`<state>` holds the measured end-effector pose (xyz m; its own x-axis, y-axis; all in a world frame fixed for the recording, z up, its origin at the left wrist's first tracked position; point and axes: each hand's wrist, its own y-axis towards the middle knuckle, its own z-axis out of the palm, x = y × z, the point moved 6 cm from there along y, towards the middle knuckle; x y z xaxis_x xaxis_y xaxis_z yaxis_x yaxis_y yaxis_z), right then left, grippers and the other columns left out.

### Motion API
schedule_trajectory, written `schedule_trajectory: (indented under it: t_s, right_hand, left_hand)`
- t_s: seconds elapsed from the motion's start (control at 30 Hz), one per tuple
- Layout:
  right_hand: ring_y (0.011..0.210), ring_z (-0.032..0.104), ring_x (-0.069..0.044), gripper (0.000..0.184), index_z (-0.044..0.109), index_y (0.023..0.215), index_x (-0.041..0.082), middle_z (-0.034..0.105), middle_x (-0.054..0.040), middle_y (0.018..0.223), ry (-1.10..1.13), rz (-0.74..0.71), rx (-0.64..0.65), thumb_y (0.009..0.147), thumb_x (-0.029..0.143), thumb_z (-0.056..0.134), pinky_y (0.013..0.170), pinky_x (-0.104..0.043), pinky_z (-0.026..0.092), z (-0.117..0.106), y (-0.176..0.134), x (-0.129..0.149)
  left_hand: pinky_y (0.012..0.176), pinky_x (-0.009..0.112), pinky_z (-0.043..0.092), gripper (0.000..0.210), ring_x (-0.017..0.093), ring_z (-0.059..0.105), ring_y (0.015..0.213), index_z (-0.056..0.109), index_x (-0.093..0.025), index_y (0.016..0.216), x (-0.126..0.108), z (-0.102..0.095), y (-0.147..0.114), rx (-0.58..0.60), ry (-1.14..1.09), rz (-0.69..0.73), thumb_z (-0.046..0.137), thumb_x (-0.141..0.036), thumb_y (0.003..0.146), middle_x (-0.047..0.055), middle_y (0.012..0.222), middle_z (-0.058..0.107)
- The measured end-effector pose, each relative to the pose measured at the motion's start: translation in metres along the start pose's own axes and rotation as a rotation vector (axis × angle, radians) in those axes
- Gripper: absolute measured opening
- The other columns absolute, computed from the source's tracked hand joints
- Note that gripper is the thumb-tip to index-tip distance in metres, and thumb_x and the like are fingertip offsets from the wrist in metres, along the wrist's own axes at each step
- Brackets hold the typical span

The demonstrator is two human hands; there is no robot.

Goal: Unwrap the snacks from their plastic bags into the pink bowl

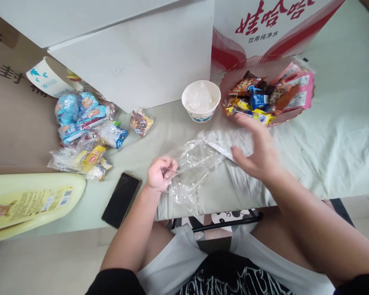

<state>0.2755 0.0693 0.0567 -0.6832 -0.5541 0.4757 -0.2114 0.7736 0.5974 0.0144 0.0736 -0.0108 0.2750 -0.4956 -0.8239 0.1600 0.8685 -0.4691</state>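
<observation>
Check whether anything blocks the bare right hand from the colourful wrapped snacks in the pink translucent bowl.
Only the near rim of the bowl may: in view, the right hand overlaps it, close to the snacks. Nothing else visible does.

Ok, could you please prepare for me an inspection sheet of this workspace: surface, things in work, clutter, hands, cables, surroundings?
Surface: pale green cloth, creased.
Things in work: crumpled clear plastic; pink bowl holding wrapped snacks; upright paper cup beside it, translucent material inside.
Clutter: dark-screened phone; bagged snacks piled at left; one small packet apart; tilted paper tub behind the pile.
Hands: left hand grips the plastic; right hand open, near the bowl's front edge.
Cables: nothing seen.
Surroundings: white box, red-and-white carton behind; brown carton at left.
</observation>
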Motion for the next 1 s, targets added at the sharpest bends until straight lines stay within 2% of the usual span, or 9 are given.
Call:
schedule_trajectory:
  t_s: [0.17, 0.3, 0.4, 0.5, 0.57, 0.7, 0.83, 0.9, 1.0]
  right_hand:
    - [0.143, 0.046, -0.033, 0.056, 0.056, 0.14, 0.023, 0.059, -0.01, 0.148, 0.157, -0.22, 0.427, 0.084, 0.02, 0.054, 0.115, -0.058, 0.041, 0.05, -0.02, 0.032]
    - [0.147, 0.041, -0.034, 0.039, 0.067, 0.125, 0.031, 0.058, -0.0034, 0.149, 0.047, -0.226, 0.35, 0.088, 0.025, 0.06, 0.118, -0.06, 0.033, 0.048, -0.024, 0.043]
    - [0.129, 0.058, -0.028, 0.028, 0.07, 0.115, 0.033, 0.071, -0.002, 0.13, 0.066, -0.276, 0.259, 0.091, 0.023, 0.062, 0.11, -0.052, 0.043, 0.043, -0.025, 0.051]
    - [0.093, 0.07, -0.019, 0.027, 0.072, 0.113, 0.029, 0.078, -0.0021, 0.107, 0.144, -0.308, 0.326, 0.094, 0.017, 0.055, 0.087, -0.039, 0.054, 0.048, -0.026, 0.056]
    - [0.092, 0.072, -0.02, 0.027, 0.073, 0.11, 0.024, 0.078, -0.0041, 0.107, 0.139, -0.288, 0.404, 0.096, 0.017, 0.052, 0.08, -0.038, 0.055, 0.055, -0.027, 0.055]
    - [0.108, 0.071, -0.027, 0.026, 0.075, 0.102, 0.019, 0.076, -0.0079, 0.118, 0.062, -0.254, 0.536, 0.098, 0.02, 0.05, 0.082, -0.043, 0.056, 0.069, -0.031, 0.053]
    - [0.107, 0.07, -0.027, 0.028, 0.076, 0.103, 0.021, 0.076, -0.0079, 0.119, 0.048, -0.212, 0.576, 0.1, 0.022, 0.048, 0.081, -0.044, 0.056, 0.074, -0.033, 0.051]
    - [0.107, 0.07, -0.027, 0.028, 0.075, 0.103, 0.021, 0.076, -0.0073, 0.118, 0.048, -0.2, 0.577, 0.1, 0.023, 0.048, 0.082, -0.044, 0.056, 0.075, -0.033, 0.05]
    - [0.106, 0.07, -0.027, 0.027, 0.075, 0.104, 0.02, 0.076, -0.0079, 0.118, 0.059, -0.19, 0.572, 0.099, 0.022, 0.049, 0.082, -0.045, 0.056, 0.076, -0.033, 0.05]
  left_hand:
    - [0.035, 0.019, 0.011, 0.029, 0.002, 0.024, 0.03, 0.035, -0.019, 0.045, -0.003, -0.002, -0.001, -0.013, 0.011, -0.001, 0.059, -0.031, 0.055, 0.003, 0.049, 0.061]
    - [0.035, 0.019, 0.013, 0.027, 0.002, 0.026, 0.031, 0.039, -0.019, 0.047, -0.008, -0.01, -0.002, -0.09, 0.049, 0.03, 0.059, -0.032, 0.057, 0.002, 0.05, 0.062]
    - [0.036, 0.019, 0.014, 0.023, 0.002, 0.027, 0.032, 0.042, -0.018, 0.048, -0.009, -0.014, -0.002, -0.125, 0.077, 0.046, 0.06, -0.031, 0.056, 0.001, 0.05, 0.061]
    - [0.037, 0.019, 0.015, 0.022, 0.002, 0.027, 0.033, 0.043, -0.018, 0.048, -0.008, -0.015, -0.001, -0.118, 0.1, 0.056, 0.059, -0.03, 0.057, 0.001, 0.051, 0.061]
    - [0.038, 0.02, 0.017, 0.022, 0.003, 0.029, 0.034, 0.046, -0.018, 0.05, -0.009, -0.017, 0.002, -0.125, 0.144, 0.094, 0.061, -0.029, 0.061, 0.001, 0.053, 0.061]
    - [0.044, 0.021, 0.029, 0.014, 0.007, 0.044, 0.048, 0.056, -0.02, 0.075, -0.017, -0.036, 0.004, -0.373, 0.256, 0.264, 0.065, -0.03, 0.07, -0.001, 0.074, 0.064]
    - [0.087, 0.033, 0.05, 0.033, 0.019, 0.06, 0.098, 0.053, -0.025, 0.102, -0.037, -0.045, -0.031, -0.723, 0.538, 0.735, 0.067, -0.026, 0.072, 0.005, 0.107, 0.059]
    - [0.1, 0.043, 0.046, 0.026, 0.026, 0.057, 0.108, 0.053, -0.024, 0.097, -0.038, -0.028, -0.048, -0.603, 0.777, 0.915, 0.066, -0.029, 0.075, 0.008, 0.106, 0.058]
    - [0.103, 0.05, 0.045, 0.024, 0.03, 0.06, 0.106, 0.061, -0.024, 0.097, -0.014, 0.013, -0.048, 0.032, 1.14, 0.813, 0.07, -0.034, 0.078, 0.01, 0.102, 0.064]
